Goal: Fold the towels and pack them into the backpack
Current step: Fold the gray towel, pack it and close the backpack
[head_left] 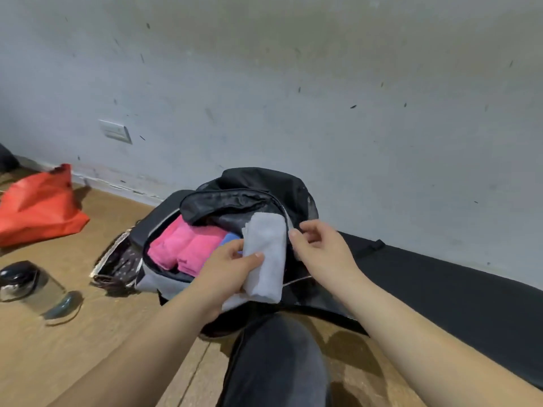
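One folded white towel (266, 257) stands lengthwise at the open backpack (164, 284) mouth, long axis running toward the wall; left hand (227, 273) clamps its lower end; right hand (318, 249) pinches the backpack's right rim; pink towels (185, 248) fill the left side; bare wooden floor (58, 345) lies left.

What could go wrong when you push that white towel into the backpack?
The backpack already holds two pink towels and a blue one, so the white towel may not slide in easily. It is held only by the left hand, so its fold might come loose. The right hand grips the opening's edge; if it slips, the floppy top flap could fall shut.
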